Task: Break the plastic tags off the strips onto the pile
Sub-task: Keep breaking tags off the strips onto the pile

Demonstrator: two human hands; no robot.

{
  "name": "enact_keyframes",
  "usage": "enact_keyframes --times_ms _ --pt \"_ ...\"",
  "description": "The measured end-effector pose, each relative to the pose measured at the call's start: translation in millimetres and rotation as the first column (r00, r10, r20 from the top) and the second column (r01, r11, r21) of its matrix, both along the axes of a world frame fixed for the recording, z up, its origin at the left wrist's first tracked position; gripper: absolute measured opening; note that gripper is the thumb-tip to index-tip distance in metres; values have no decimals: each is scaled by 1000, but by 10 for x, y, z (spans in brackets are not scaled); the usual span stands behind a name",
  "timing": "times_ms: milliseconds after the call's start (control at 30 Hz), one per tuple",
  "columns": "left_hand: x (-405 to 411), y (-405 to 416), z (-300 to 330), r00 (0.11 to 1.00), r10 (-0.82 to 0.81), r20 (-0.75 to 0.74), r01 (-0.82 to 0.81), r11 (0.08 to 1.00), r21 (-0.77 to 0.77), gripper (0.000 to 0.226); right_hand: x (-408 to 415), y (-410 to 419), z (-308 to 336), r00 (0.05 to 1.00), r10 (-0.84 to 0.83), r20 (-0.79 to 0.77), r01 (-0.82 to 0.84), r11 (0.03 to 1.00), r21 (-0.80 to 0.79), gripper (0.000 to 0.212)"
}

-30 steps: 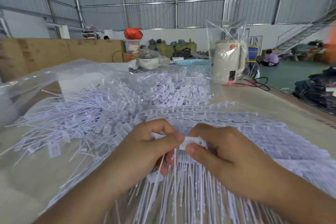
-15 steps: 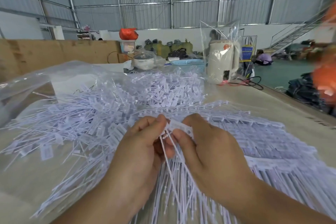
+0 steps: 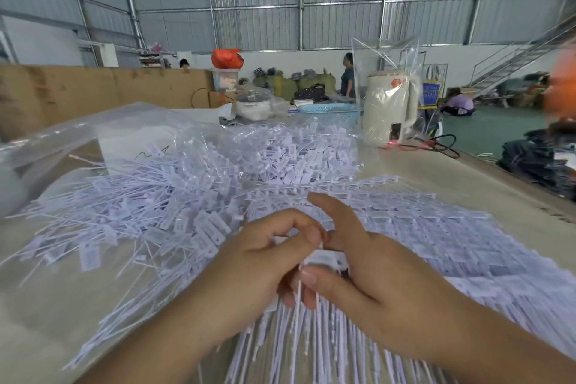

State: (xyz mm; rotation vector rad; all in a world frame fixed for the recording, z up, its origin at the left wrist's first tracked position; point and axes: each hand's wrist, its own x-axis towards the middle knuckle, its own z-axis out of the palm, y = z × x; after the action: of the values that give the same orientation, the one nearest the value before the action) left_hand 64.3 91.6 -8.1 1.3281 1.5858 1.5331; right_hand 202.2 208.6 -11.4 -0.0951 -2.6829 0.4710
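Both hands pinch one white tag [image 3: 327,259] over the strips [image 3: 311,352].
Left hand [image 3: 258,262] fingers curled; right hand [image 3: 374,287] thumb pressing, forefinger raised; thin, flat plastic pile [image 3: 187,196] far left.

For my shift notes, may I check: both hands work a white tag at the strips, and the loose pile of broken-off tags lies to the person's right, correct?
Not quite. The head view shows the loose pile to the person's left. The left hand and right hand do work a white tag at the strips.
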Motion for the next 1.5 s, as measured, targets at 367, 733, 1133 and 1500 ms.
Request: enact_keyframes --times_ms 367,733,1133,1500 --pt "-130 -55 61 994 89 55 -89 996 2 19 56 87 62 994 5 -113 -21 990 -143 75" --pt "-85 -43 56 983 160 90 -165 985 55 28 75 135 74 989 -28 -146 15 996 -91 82" --pt "-180 -95 98 976 -4 217 -7 999 49 23 126 94 117 906 -66 -418 41 997 -69 35" --pt "-85 -132 103 870 330 -366 -310 944 113 12 149 62 155 873 -111 -475 141 990 28 27"
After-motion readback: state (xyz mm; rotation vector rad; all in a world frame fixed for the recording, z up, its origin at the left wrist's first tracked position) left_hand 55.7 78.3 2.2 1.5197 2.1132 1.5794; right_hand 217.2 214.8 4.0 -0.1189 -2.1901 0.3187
